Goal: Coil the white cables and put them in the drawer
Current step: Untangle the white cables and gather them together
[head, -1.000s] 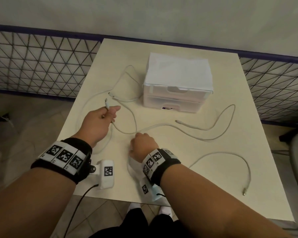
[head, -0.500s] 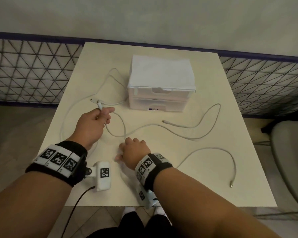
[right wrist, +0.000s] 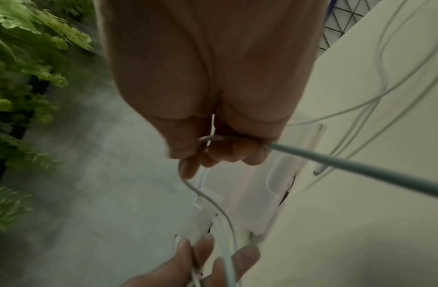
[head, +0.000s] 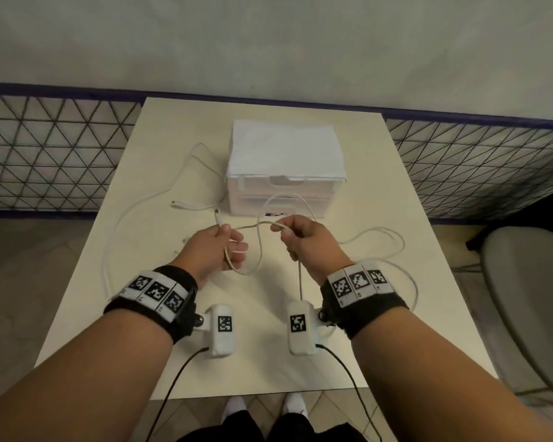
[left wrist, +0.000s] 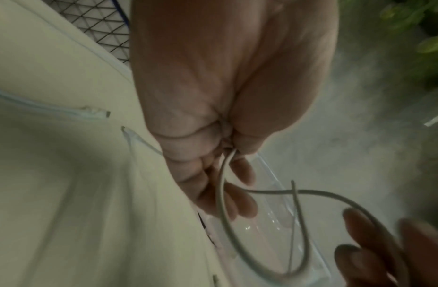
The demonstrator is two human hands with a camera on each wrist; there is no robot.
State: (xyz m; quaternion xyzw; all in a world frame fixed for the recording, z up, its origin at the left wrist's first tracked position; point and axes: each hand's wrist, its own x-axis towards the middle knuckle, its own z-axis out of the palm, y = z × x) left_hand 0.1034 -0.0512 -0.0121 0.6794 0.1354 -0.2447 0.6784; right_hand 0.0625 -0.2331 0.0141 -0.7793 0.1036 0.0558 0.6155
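Both hands are raised above the cream table [head: 300, 362], holding one white cable [head: 260, 247]. My left hand [head: 219, 247] pinches it near its plug end, which sticks up past the thumb; a loop hangs below the fingers [left wrist: 237, 194]. My right hand [head: 300, 237] grips the same cable [right wrist: 360, 165] further along, and an arc of it rises in front of the white drawer unit [head: 284, 173]. The unit's two drawers are closed. A second white cable [head: 141, 215] lies on the table's left side, and a third [head: 393, 247] on the right.
A wire mesh fence [head: 45, 161] with a purple rail runs behind the table on both sides. A grey chair [head: 530, 301] stands at the right. Wrist cameras with black leads hang under both forearms. My feet show below the table's near edge.
My right hand left the table, took hold of the cable and lifted it. My left hand rose with the plug end, and a loop formed between the two hands.
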